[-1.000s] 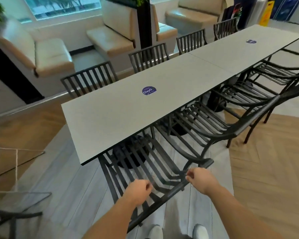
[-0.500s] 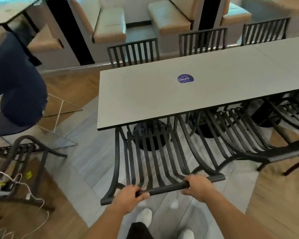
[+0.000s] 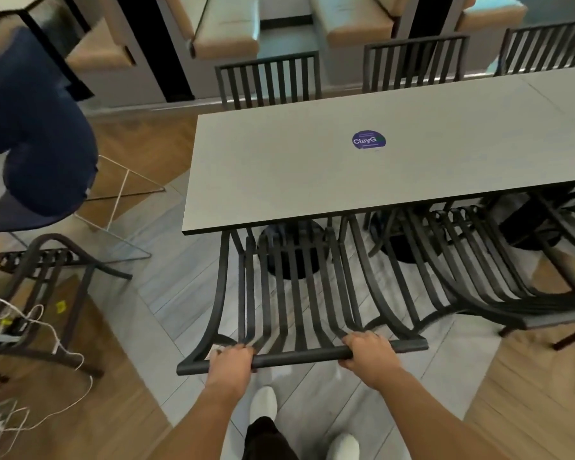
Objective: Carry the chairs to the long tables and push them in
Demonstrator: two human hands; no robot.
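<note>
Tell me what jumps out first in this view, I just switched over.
Both hands, left hand and right hand, grip the top rail of a black slatted chair at bottom centre, its seat partly under the long grey table. A round purple sticker marks the tabletop.

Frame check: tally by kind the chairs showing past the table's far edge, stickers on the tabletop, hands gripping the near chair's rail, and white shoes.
Black slatted metal chairs past the long grey table: 3
Round purple sticker: 1
Hands gripping the near black slatted chair, left hand and right hand: 2
White shoes: 2
Total: 8
</note>
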